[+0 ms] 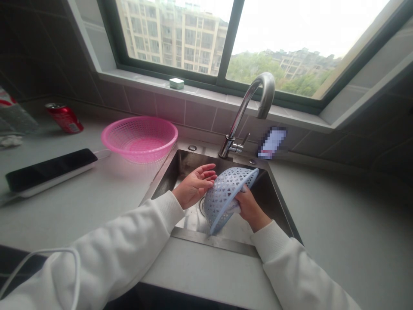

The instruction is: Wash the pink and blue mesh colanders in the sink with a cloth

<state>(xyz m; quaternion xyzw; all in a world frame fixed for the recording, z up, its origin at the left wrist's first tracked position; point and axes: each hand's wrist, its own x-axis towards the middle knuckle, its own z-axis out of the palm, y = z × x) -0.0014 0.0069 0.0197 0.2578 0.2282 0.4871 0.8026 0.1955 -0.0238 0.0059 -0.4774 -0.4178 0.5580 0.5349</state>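
Note:
A light blue plastic basket [226,186] with patterned holes is tilted on its side over the steel sink [276,202]. My right hand [251,207] grips it at the rim, fingers reaching inside and partly hidden. Something whitish shows by those fingers, but I cannot make out whether it is separate from the basket. On the basket's outer side is my left hand [196,186], its fingers apart and holding nothing. Its fingertips are close to the perforated wall; whether they touch it I cannot tell.
A chrome faucet [240,116] arches behind the basket. Left of the sink stands a pink basket [142,140], then a black-topped white device [53,172] and a red can [65,118]. A blurred-out phone-like object [271,143] leans at the back wall. A white cable [77,275] crosses my left sleeve.

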